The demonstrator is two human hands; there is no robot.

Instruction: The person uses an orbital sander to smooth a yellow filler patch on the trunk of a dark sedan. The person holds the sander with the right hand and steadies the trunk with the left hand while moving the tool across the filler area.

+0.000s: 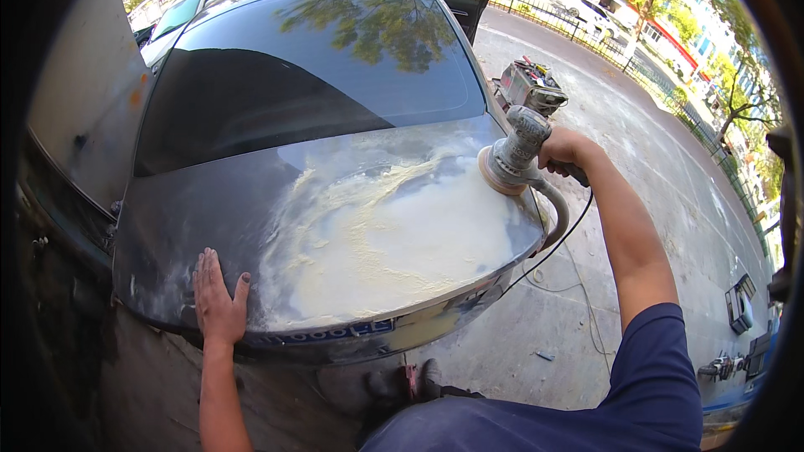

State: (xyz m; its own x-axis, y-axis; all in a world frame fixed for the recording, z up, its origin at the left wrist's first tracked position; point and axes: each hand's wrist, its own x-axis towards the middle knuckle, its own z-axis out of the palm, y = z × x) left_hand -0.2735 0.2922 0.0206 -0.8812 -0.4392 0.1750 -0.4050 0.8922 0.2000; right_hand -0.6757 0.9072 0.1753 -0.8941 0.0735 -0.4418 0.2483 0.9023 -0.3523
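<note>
My right hand [566, 153] is wrapped round the handle of a grey, dust-covered orbital sander [517, 151]. Its round pad rests on the far right corner of a dark car's trunk lid [209, 192]. Across the lid's middle and right spreads a broad patch of pale cream body filler [402, 238], powdery with sanding dust. My left hand [219, 300] lies flat on the dark paint left of that patch, fingers stretched out, holding nothing. From the sander a grey hose [557, 209] and a black cord [557, 247] run down past the lid's right edge.
The rear window [327, 59] rises beyond the lid. A wall panel [88, 84] stands close on the left. On the concrete to the right are a battery-like box with tools [533, 84], a loose cable [586, 301] and a dark case [740, 305]. A car door [465, 0] hangs open ahead.
</note>
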